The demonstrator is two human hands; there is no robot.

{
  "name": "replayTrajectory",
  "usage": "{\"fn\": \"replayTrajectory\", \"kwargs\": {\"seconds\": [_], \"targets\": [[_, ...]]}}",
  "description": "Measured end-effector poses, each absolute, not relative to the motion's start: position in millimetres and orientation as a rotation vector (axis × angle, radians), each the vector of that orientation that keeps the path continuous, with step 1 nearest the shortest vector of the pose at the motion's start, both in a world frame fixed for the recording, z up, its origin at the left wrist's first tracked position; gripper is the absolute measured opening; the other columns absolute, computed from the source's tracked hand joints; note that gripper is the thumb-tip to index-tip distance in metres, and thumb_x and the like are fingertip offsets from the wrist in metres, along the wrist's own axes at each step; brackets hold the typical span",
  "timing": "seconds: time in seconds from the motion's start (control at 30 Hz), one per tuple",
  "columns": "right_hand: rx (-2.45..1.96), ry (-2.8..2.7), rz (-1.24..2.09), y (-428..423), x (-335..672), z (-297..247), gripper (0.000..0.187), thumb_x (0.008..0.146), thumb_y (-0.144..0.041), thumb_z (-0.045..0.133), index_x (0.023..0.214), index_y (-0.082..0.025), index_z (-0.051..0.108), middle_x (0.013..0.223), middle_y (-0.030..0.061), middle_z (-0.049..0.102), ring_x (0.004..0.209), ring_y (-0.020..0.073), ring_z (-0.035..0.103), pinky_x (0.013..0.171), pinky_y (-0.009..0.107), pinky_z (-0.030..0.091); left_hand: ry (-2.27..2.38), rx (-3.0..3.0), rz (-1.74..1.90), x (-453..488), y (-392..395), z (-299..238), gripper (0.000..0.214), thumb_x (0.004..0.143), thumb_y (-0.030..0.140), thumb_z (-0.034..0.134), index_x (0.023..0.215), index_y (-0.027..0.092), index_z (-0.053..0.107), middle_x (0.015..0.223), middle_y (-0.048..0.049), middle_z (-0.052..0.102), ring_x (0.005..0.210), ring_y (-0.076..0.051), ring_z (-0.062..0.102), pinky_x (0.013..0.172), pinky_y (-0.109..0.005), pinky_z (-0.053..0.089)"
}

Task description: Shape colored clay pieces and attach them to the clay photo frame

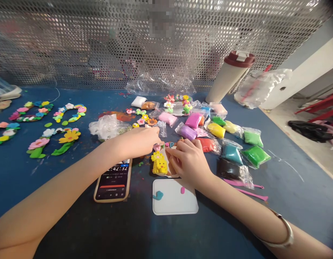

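Blue tabletop (290, 187) holds clay packets (232, 154); right fingers (179, 153) grip clay piece (170, 144), left fingers (152, 135) unclear.

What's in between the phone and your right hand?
The head view shows a little yellow clay figure with a face, sitting between the phone and the right hand.

Single head-worn view, seen from above the near edge of the blue tabletop (295, 187), facing forward and down toward the perforated metal screen (101, 43) beyond its far edge; the left hand (136, 142) and right hand (189, 162) lie close, mid-frame.
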State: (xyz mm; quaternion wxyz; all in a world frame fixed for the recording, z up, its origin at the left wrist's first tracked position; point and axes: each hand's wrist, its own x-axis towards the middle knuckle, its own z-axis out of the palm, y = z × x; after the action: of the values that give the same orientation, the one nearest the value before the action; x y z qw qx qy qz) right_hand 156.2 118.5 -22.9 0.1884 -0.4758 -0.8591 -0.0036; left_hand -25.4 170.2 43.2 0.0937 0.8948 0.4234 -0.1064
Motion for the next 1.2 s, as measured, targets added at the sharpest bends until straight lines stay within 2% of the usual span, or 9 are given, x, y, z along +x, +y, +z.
{"fn": "replayTrajectory", "kwargs": {"seconds": [0.23, 0.43, 0.67, 1.03, 1.2], "targets": [[-1.347, -2.433, -0.030, 117.7, 153.1, -24.2, 0.024, 0.088, -0.017, 0.051, 0.097, -0.019, 0.073, 0.076, 0.0055, 0.059, 0.077, 0.0211, 0.045, 0.072, 0.036, 0.025, 1.318, 2.629, -0.337, -22.6, 167.9, 46.4, 0.027, 0.078, 0.003, 0.043, 0.092, 0.016, 0.062, 0.079, -0.0065, 0.064, 0.061, -0.020, 0.059, 0.050, -0.028, 0.031], [-1.353, -2.442, -0.038, 116.6, 153.1, -24.6, 0.025, 0.089, -0.018, 0.049, 0.099, -0.018, 0.072, 0.076, 0.0058, 0.059, 0.079, 0.0218, 0.046, 0.074, 0.037, 0.024, 1.324, 2.625, -0.348, -22.5, 168.1, 46.2, 0.028, 0.076, 0.002, 0.043, 0.093, 0.016, 0.060, 0.080, -0.0066, 0.064, 0.063, -0.020, 0.060, 0.051, -0.028, 0.032], [-1.353, -2.458, -0.044, 117.3, 152.5, -26.3, 0.026, 0.090, -0.017, 0.047, 0.100, -0.017, 0.072, 0.076, 0.0062, 0.059, 0.080, 0.0219, 0.046, 0.075, 0.037, 0.024, 1.310, 2.630, -0.368, -21.9, 168.7, 45.6, 0.030, 0.078, 0.003, 0.042, 0.094, 0.017, 0.063, 0.083, -0.0065, 0.064, 0.064, -0.019, 0.060, 0.056, -0.028, 0.036], [-1.322, -2.459, 0.005, 116.8, 150.4, -27.6, 0.025, 0.088, -0.015, 0.048, 0.098, -0.017, 0.071, 0.075, 0.0065, 0.060, 0.079, 0.0222, 0.046, 0.075, 0.037, 0.024, 1.216, 2.693, -0.278, -25.0, 169.0, 44.1, 0.043, 0.076, 0.000, 0.041, 0.100, 0.021, 0.069, 0.088, -0.0061, 0.061, 0.062, -0.016, 0.056, 0.050, -0.027, 0.031], [-1.304, -2.318, 0.042, 122.8, 161.1, 6.2, 0.026, 0.090, -0.017, 0.047, 0.103, -0.021, 0.069, 0.082, 0.0046, 0.062, 0.082, 0.0206, 0.052, 0.079, 0.037, 0.030, 1.195, 2.707, -0.159, -29.2, 171.6, 42.4, 0.034, 0.082, 0.007, 0.043, 0.094, 0.022, 0.072, 0.091, -0.0071, 0.062, 0.065, -0.017, 0.058, 0.053, -0.027, 0.035]]}}
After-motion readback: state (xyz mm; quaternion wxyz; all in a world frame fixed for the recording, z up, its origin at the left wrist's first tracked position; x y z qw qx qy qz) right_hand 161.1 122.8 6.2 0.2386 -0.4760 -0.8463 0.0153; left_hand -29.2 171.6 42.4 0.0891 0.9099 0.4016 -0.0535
